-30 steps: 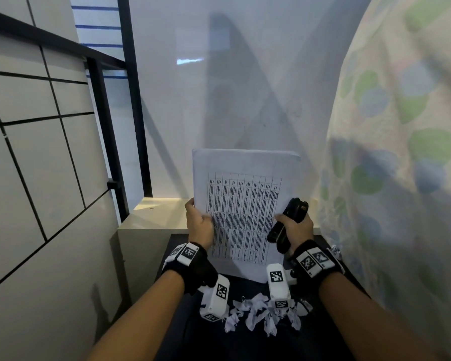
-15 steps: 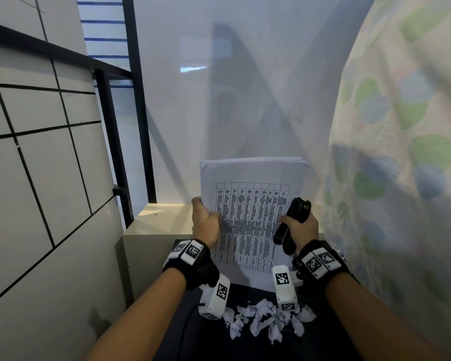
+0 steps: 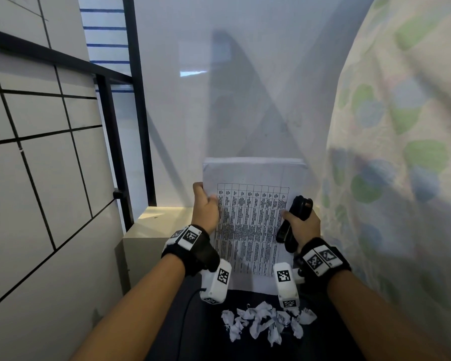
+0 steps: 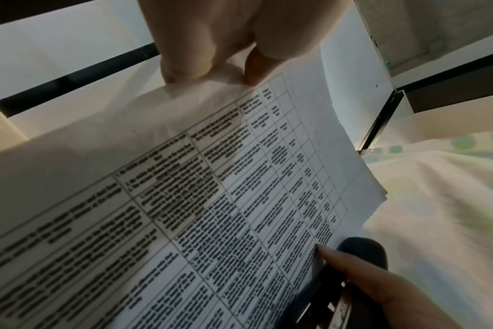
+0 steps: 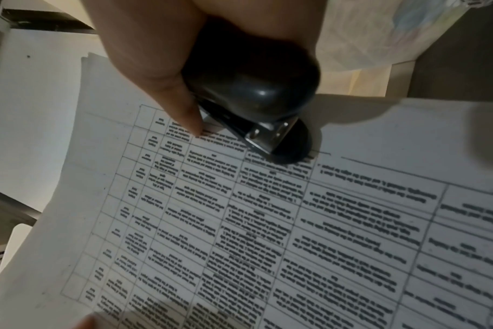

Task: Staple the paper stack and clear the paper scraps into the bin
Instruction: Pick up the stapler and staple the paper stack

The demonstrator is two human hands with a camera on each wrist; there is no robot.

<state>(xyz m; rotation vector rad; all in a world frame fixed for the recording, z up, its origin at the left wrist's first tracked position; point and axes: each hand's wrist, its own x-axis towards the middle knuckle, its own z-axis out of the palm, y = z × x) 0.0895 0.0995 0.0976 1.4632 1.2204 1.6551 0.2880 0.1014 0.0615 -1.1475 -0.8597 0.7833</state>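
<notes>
Between my two hands the paper stack (image 3: 253, 225) stands nearly upright, printed table facing me, so that I can see its edges line up before fastening. My left hand (image 3: 205, 208) pinches the stack's left edge, thumb on the front sheet and fingers behind, which keeps the sheets from fanning. My right hand (image 3: 301, 225) is curled round the black stapler (image 3: 296, 217), with its thumb tip pressed against the stack's right edge; that thumb seems to steady the pages while the tool is carried alongside. From the right wrist view the stapler's (image 5: 256, 104) metal nose lies over the sheet's margin, though I cannot tell whether the paper sits inside its mouth. I judge the stapling step as not yet made, since the nose is at mid-edge and not at a corner. Below my wrists, on the dark surface (image 3: 245, 347), the crumpled paper scraps (image 3: 266, 321) lie in a loose row, untouched. No bin shows in any view.
</notes>
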